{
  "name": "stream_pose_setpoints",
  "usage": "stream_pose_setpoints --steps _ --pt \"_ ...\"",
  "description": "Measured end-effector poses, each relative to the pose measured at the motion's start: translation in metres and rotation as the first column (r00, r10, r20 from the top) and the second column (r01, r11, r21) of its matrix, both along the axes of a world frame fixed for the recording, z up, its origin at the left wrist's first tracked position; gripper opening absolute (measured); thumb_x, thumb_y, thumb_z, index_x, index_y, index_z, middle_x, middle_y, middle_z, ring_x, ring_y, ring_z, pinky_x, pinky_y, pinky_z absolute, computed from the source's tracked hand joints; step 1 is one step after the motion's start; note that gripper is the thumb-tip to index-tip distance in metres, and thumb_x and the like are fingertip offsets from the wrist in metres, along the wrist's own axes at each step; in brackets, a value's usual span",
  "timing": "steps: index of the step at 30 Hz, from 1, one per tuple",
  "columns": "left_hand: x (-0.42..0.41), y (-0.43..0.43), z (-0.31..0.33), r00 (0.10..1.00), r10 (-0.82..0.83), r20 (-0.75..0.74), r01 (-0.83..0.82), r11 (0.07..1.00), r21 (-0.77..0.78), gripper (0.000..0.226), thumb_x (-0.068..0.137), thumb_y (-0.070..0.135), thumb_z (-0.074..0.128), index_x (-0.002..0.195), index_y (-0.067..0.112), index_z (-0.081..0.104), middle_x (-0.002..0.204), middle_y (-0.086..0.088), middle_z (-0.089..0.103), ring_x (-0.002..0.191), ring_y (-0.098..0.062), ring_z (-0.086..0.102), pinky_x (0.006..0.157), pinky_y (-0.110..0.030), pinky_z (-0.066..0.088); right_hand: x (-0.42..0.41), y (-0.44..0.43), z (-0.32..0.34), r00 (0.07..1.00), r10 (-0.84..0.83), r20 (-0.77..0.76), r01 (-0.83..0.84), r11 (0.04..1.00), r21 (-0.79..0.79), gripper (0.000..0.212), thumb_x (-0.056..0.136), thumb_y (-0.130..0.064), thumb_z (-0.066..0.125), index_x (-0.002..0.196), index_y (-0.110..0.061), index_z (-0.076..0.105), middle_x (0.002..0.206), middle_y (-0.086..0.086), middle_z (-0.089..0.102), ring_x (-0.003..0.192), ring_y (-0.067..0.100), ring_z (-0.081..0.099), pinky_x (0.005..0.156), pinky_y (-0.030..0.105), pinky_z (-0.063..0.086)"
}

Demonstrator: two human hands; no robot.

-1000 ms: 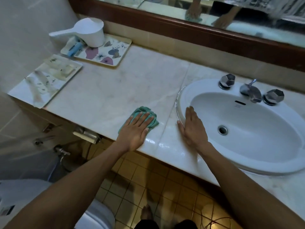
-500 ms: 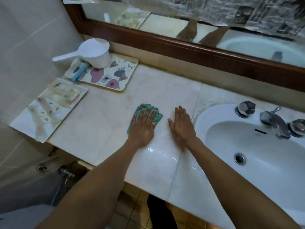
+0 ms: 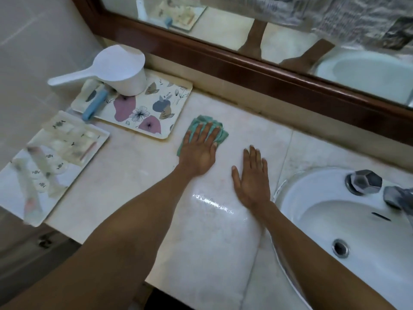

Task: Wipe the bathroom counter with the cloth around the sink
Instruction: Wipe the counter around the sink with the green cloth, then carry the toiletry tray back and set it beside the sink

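A teal cloth (image 3: 220, 127) lies bunched on the pale marble counter (image 3: 125, 175), just right of a flowered tray. My left hand (image 3: 200, 148) presses flat on top of the cloth, fingers spread toward the back wall. My right hand (image 3: 251, 177) rests palm down on the bare counter, holding nothing, a short way right of the cloth and left of the white sink (image 3: 362, 222). A wet, shiny streak shows on the marble between my forearms.
A flowered tray (image 3: 147, 113) at the back left carries a white scoop (image 3: 121, 69) and a blue-handled item (image 3: 93, 105). A white tray of wrapped toiletries (image 3: 51, 162) sits at the left edge. Metal faucet knob (image 3: 363, 181) and wood-framed mirror (image 3: 257, 61) border the back.
My left hand has slid the cloth away from the front edge toward the back wall and the flowered tray. My right hand left the sink rim and now lies on the counter.
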State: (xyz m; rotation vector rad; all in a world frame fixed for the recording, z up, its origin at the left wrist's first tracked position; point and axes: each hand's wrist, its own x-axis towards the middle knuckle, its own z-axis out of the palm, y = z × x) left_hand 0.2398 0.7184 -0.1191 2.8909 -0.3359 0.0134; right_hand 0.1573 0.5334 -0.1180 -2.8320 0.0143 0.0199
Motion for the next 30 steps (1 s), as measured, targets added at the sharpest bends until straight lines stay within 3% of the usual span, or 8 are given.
stream_pose_setpoints --steps 4,6,8,10,15,19,24,30 --pt "0.006 0.008 0.028 0.969 -0.079 -0.234 0.065 0.996 -0.068 0.055 0.107 0.038 0.032 0.16 0.028 0.02 0.169 0.001 0.013 0.156 -0.022 0.009 0.125 -0.043 0.007 0.005 0.008 0.014 0.998 -0.017 -0.052 0.018 0.999 0.03 0.06 0.103 -0.04 0.034 0.154 -0.009 0.026 0.165 0.012 0.016 0.153 0.027 0.011 0.124 0.048 0.012" --pt "0.002 0.023 0.053 0.95 -0.099 -0.295 0.029 0.972 -0.232 0.051 0.103 0.034 0.045 0.153 0.024 0.041 0.161 -0.004 0.037 0.147 -0.026 0.035 0.117 -0.039 0.029 0.015 0.017 0.026 0.998 -0.049 -0.046 0.052 0.996 0.077 0.055 0.103 -0.037 0.037 0.151 -0.01 0.032 0.164 0.012 0.02 0.151 0.028 0.018 0.122 0.05 0.017" --pt "-0.014 0.053 0.077 0.971 -0.024 -0.239 -0.061 0.937 -0.343 0.044 0.1 0.034 0.051 0.143 0.028 0.053 0.138 0.002 0.062 0.122 -0.024 0.06 0.094 -0.036 0.048 0.029 0.034 0.043 0.998 -0.06 -0.005 0.06 0.984 0.168 0.05 0.102 -0.034 0.04 0.146 -0.011 0.038 0.161 0.011 0.027 0.145 0.029 0.03 0.117 0.048 0.027" --pt "-0.032 0.093 0.097 0.981 0.078 -0.179 -0.141 0.916 -0.375 0.035 0.098 0.038 0.052 0.132 0.034 0.06 0.115 0.013 0.072 0.097 -0.015 0.068 0.082 -0.034 0.053 0.047 0.059 0.059 0.999 -0.03 0.029 0.021 0.962 0.271 0.044 0.101 -0.032 0.04 0.14 -0.012 0.042 0.151 0.01 0.04 0.133 0.032 0.043 0.107 0.047 0.039" --pt "-0.069 0.219 0.123 0.915 0.365 -0.173 -0.401 0.769 -0.498 0.022 0.096 0.038 0.057 0.112 0.031 0.071 0.092 0.009 0.076 0.074 -0.011 0.071 0.078 -0.033 0.056 0.079 0.162 0.092 0.999 0.03 0.042 -0.046 0.9 0.434 0.03 0.101 -0.036 0.04 0.121 -0.02 0.054 0.115 0.002 0.065 0.099 0.023 0.063 0.084 0.033 0.048" --pt "-0.102 0.311 0.124 0.813 0.573 -0.101 -0.545 0.688 -0.48 0.028 0.092 0.044 0.052 0.11 0.033 0.071 0.09 0.009 0.076 0.077 -0.012 0.07 0.07 -0.028 0.053 0.079 0.253 0.102 0.974 0.223 0.028 -0.213 0.875 0.435 0.021 0.099 -0.039 0.041 0.11 -0.028 0.056 0.102 -0.007 0.066 0.088 0.02 0.065 0.074 0.035 0.049" --pt "-0.143 0.395 0.104 0.59 0.802 -0.092 -0.731 0.482 -0.482 0.022 0.093 0.041 0.055 0.109 0.034 0.067 0.089 0.011 0.073 0.082 -0.016 0.069 0.071 -0.025 0.042 0.089 0.336 0.102 0.876 0.466 -0.125 -0.39 0.836 0.385 0.045 0.102 -0.033 0.045 0.134 -0.002 0.049 0.129 0.017 0.058 0.117 0.033 0.055 0.099 0.041 0.045" --pt "-0.18 0.444 0.071 0.374 0.903 -0.212 -0.884 0.278 -0.375 0.053 0.094 0.037 0.064 0.139 0.012 0.05 0.132 -0.012 0.055 0.119 -0.03 0.056 0.091 -0.039 0.048 0.099 0.389 0.097 0.815 0.546 -0.191 -0.449 0.806 0.386 0.053 0.103 -0.033 0.044 0.147 -0.005 0.038 0.144 0.019 0.051 0.133 0.035 0.048 0.11 0.046 0.038"
